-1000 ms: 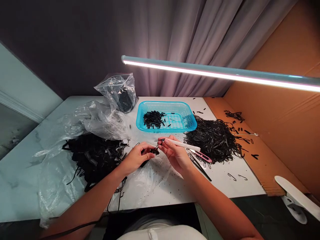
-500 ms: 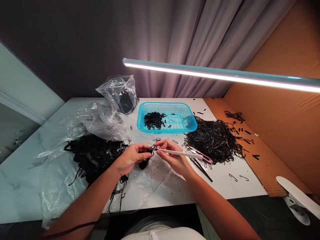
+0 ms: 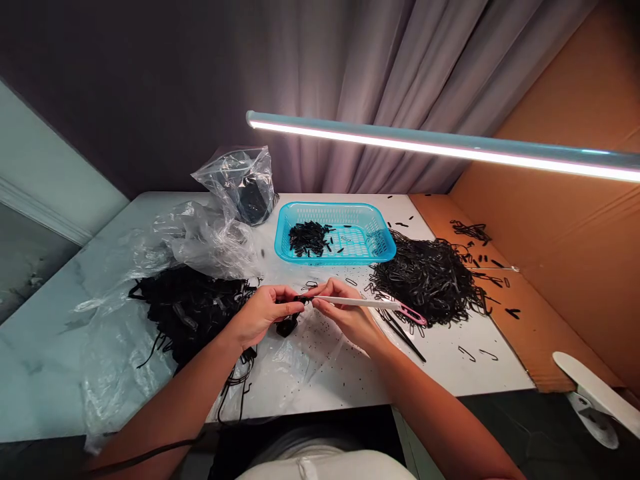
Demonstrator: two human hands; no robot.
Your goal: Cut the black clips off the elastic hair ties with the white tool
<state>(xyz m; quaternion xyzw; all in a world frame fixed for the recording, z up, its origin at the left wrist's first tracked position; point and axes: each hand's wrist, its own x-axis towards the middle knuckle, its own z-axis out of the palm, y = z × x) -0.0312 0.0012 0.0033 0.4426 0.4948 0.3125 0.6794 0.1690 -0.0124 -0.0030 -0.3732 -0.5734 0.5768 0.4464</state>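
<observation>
My left hand [image 3: 265, 313] pinches a small black piece [image 3: 302, 300] between thumb and fingers. A darker black part [image 3: 287, 327] hangs just below those fingertips. My right hand [image 3: 345, 310] grips a thin white stick-like tool [image 3: 363, 303], its near end at the black piece and its far end pointing right. Beside that far end is a pink loop [image 3: 414, 315]; I cannot tell if it is joined to the tool. The fingertips of both hands almost meet, and they hide the tool's tip and much of the piece.
A blue basket [image 3: 336, 260] holding short black pieces stands behind my hands. To the right lies a heap of black wire-like loops [image 3: 430, 277], with black tweezers [image 3: 406, 339] near it. Left are a black pile [image 3: 193, 310] and clear plastic bags [image 3: 210, 240]. A lit lamp tube [image 3: 425, 143] hangs above.
The white tool lies a little more level now. The black part below my left hand has swung slightly left and up. Both hands keep nearly the same place.
</observation>
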